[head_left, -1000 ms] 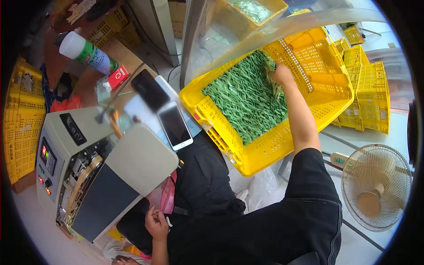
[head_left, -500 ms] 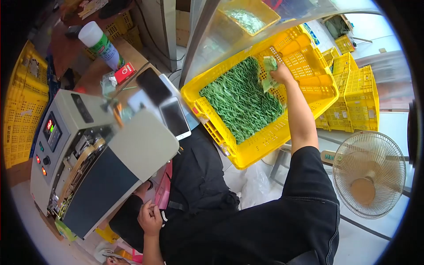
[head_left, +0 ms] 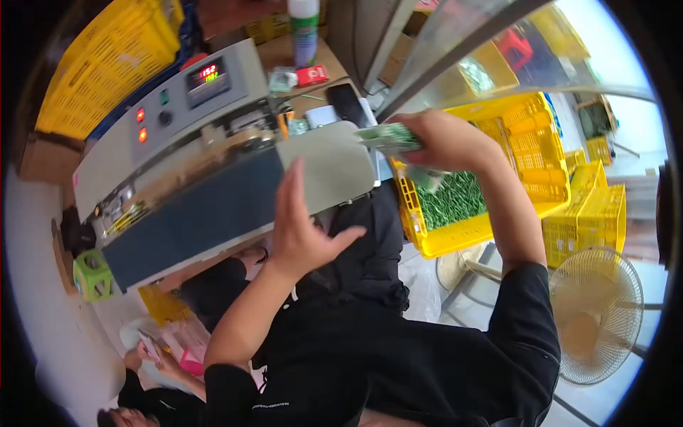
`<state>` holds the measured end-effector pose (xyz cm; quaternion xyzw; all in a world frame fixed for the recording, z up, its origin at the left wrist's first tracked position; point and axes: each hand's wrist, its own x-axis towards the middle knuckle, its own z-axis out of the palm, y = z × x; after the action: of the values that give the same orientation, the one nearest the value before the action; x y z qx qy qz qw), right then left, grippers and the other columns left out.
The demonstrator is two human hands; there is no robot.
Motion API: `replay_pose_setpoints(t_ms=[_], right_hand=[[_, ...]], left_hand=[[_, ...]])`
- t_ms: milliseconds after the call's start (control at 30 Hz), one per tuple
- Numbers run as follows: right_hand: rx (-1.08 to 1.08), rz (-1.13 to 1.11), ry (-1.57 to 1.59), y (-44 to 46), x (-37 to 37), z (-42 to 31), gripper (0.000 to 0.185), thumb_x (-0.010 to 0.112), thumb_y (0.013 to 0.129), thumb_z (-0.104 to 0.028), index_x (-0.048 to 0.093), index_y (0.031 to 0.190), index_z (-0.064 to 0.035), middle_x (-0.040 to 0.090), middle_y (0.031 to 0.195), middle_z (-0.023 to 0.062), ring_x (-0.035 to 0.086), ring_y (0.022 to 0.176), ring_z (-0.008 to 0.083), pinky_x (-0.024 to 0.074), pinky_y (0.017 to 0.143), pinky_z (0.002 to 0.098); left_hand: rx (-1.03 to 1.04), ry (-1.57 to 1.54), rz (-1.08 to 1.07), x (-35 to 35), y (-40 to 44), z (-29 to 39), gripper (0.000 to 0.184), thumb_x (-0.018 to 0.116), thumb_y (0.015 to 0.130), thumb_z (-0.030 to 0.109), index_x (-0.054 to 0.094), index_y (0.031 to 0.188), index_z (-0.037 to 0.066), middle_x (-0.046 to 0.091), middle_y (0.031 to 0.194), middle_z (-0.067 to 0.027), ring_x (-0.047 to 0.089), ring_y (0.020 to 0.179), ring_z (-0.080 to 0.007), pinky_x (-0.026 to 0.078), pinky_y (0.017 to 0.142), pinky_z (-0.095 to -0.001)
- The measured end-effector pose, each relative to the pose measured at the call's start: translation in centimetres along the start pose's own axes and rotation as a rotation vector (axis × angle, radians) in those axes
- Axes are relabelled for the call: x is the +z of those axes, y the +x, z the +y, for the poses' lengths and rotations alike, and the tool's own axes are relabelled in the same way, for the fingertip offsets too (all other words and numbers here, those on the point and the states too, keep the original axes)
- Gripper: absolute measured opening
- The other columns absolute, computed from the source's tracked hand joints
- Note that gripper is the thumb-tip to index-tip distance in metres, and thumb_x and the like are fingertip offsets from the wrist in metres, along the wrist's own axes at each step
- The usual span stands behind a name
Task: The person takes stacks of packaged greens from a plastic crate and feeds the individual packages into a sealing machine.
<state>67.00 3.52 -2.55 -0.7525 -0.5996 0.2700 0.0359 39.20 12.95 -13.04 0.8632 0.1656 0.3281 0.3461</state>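
My right hand [head_left: 455,139] is closed around a green-and-white packet [head_left: 388,137], held over the pale end plate of a machine. Motion blur hides the packet's details. My left hand [head_left: 302,231] is open in front of the machine, thumb spread away from the fingers, holding nothing. The machine looks like a band sealer [head_left: 192,196], with a lit red and green display on its panel. Beneath my right forearm, a yellow crate [head_left: 523,181] holds many green packets [head_left: 455,203] in wavy rows, partly hidden by my arm and hand.
Behind the machine are a spray can [head_left: 304,32], a small red box [head_left: 311,75] and a dark phone [head_left: 346,105]. Stacked yellow crates [head_left: 585,213] and a fan [head_left: 594,317] stand at right. Another person's hands [head_left: 160,358] hold a phone-like object at lower left.
My right hand has carried the packet left from the crate to the machine. My left hand has risen from my lap and opened. The view has turned toward the machine.
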Motion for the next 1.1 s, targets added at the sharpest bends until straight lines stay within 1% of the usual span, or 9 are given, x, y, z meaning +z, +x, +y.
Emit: replay_pose_setpoints(t_ms=[100,200,467,567,633,867,933,1033,1100], right_hand=[[-0.189,-0.015,-0.156,5.1,1.0,-6.5,0.043,0.075,0.079,-0.016,0.063,0.119,-0.0083,0.072,0.095,0.021,0.069,0.092,0.0407,0.0537,0.081,0.0511],[-0.268,-0.129,-0.269,9.1,3.4,-9.1,0.049,0.076,0.075,-0.016,0.061,0.121,-0.0052,0.07,0.092,0.0228,0.068,0.091,0.0426,0.0521,0.08,0.0524],[-0.142,-0.089,-0.072,10.8,6.3,-7.5,0.082,0.085,0.072,-0.027,0.042,0.136,0.001,0.069,0.095,0.0274,0.068,0.096,0.0419,0.053,0.081,0.0462],[-0.351,-0.047,0.492,11.4,7.7,-1.8,0.112,0.097,0.064,-0.03,0.032,0.15,-0.0005,0.057,0.135,0.0172,0.058,0.124,0.024,0.0471,0.103,0.0364],[-0.313,-0.31,1.258,10.2,9.0,0.2,0.114,0.097,0.065,-0.033,0.031,0.151,0.0006,0.05,0.146,0.0152,0.054,0.131,0.025,0.0427,0.111,0.0391],[-0.199,0.333,0.86,7.6,14.9,-1.8,0.079,0.091,0.073,-0.011,0.049,0.14,-0.0041,0.064,0.125,0.0087,0.058,0.119,0.0173,0.0472,0.102,0.0349],[-0.152,0.283,0.697,7.7,14.3,-1.3,0.076,0.09,0.072,-0.01,0.05,0.137,-0.0053,0.062,0.127,0.0115,0.06,0.12,0.0216,0.0463,0.104,0.0356],[-0.51,0.383,0.504,8.2,13.0,-0.4,0.074,0.089,0.072,-0.007,0.052,0.136,-0.0045,0.06,0.135,0.0163,0.058,0.126,0.0309,0.0447,0.107,0.039],[-0.403,0.308,0.797,7.9,14.1,0.8,0.075,0.088,0.073,-0.005,0.054,0.139,-0.003,0.063,0.129,0.0116,0.059,0.12,0.0245,0.0458,0.105,0.0364]], left_hand=[[-0.039,0.019,0.104,0.1,3.7,-0.7,0.145,0.098,0.056,0.036,0.003,0.158,-0.004,0.024,0.161,-0.0288,0.031,0.146,-0.0459,0.028,0.121,-0.0489],[-0.104,-0.012,0.138,2.4,3.3,-5.0,0.148,0.098,0.055,0.031,-0.002,0.158,-0.002,0.029,0.158,-0.0294,0.039,0.141,-0.0453,0.033,0.118,-0.0486],[-0.191,-0.016,0.188,5.0,1.9,-7.8,0.123,0.092,0.065,0.028,0.017,0.157,-0.002,0.062,0.126,-0.023,0.062,0.113,-0.0388,0.05,0.097,-0.0468],[-0.116,0.093,0.214,5.4,1.4,-8.0,0.11,0.091,0.067,0.028,0.028,0.153,0.0,0.064,0.119,-0.0204,0.063,0.109,-0.0371,0.05,0.094,-0.0471],[-0.126,0.045,0.231,5.0,1.3,-7.2,0.1,0.091,0.067,0.029,0.038,0.149,0.003,0.065,0.117,-0.0186,0.064,0.109,-0.036,0.049,0.096,-0.0467],[-0.232,0.068,0.175,5.0,0.6,-7.5,0.101,0.092,0.065,0.028,0.039,0.148,0.006,0.065,0.12,-0.018,0.063,0.109,-0.0361,0.048,0.098,-0.0459],[-0.123,0.055,0.181,4.2,0.7,-7.6,0.102,0.091,0.066,0.026,0.036,0.149,0.005,0.065,0.122,-0.0183,0.063,0.112,-0.0365,0.047,0.101,-0.0466],[-0.161,-0.041,0.102,3.9,0.4,-8.0,0.103,0.091,0.066,0.023,0.034,0.15,0.004,0.064,0.126,-0.0189,0.063,0.114,-0.0378,0.048,0.101,-0.0458],[-0.209,-0.107,0.077,3.4,0.3,-8.0,0.104,0.092,0.066,0.022,0.033,0.15,0.003,0.064,0.126,-0.019,0.063,0.114,-0.0383,0.049,0.1,-0.0454]])
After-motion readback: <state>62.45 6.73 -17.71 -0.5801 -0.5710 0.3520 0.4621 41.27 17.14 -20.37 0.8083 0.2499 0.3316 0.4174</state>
